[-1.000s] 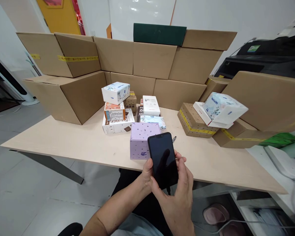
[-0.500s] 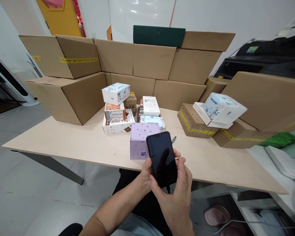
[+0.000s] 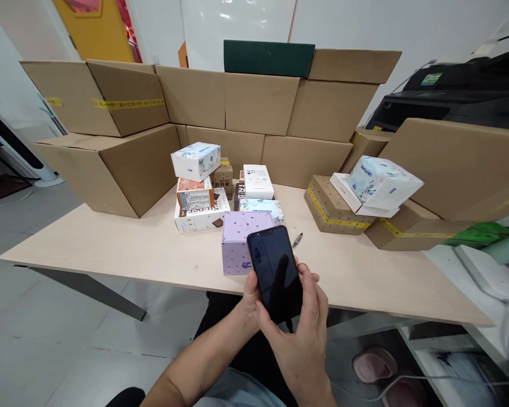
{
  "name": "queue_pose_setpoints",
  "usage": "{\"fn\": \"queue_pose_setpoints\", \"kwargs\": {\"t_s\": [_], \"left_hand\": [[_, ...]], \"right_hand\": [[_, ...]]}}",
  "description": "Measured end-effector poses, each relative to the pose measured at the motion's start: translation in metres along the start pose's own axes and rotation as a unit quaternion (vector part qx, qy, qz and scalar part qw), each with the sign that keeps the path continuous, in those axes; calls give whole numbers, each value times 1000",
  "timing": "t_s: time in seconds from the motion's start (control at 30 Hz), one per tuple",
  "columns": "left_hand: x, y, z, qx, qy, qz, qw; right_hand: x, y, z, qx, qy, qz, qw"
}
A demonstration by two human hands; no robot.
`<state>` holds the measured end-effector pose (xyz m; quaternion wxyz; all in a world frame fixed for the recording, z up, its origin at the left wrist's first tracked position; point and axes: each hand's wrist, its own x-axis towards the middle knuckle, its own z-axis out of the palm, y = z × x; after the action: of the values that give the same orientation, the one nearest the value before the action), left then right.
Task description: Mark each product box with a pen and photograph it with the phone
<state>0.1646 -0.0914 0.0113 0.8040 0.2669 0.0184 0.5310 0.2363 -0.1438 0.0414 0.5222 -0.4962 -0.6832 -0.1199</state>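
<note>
A black smartphone [image 3: 275, 274] with a dark, reflecting screen is tilted up in front of me, over the table's front edge. My left hand [image 3: 250, 299] is closed around it from the left and behind, its thumb along the left edge. My right hand [image 3: 299, 339] grips the phone's lower right side, thumb near the bottom and fingers at the right edge. A dark cable [image 3: 289, 325] comes out of its lower end. Just behind the phone stands a lilac box [image 3: 237, 249], partly covered by it. A pen [image 3: 297, 240] lies to the right of that box.
Behind the lilac box are stacked tissue packs [image 3: 196, 161], a white box [image 3: 258, 181] and several small cartons. Large cardboard boxes [image 3: 127, 169] wall the table [image 3: 110, 249] at left and back. On the right, another tissue pack [image 3: 382, 181] rests on brown boxes [image 3: 335, 206].
My view has shifted slightly, so most things sit a little further left. The phone stays in both hands; fewer fingertips show beyond its right edge.
</note>
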Motion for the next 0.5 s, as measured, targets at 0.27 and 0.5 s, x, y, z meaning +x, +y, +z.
{"fn": "queue_pose_setpoints", "kwargs": {"t_s": [0.27,0.5], "left_hand": [[2,-2,-9,-11,-15,-2,1000],[3,-2,-6,0,-18,5,1000]], "right_hand": [[-1,0,1,-6,1,0,1000],[-3,0,2,1,-4,16,1000]]}}
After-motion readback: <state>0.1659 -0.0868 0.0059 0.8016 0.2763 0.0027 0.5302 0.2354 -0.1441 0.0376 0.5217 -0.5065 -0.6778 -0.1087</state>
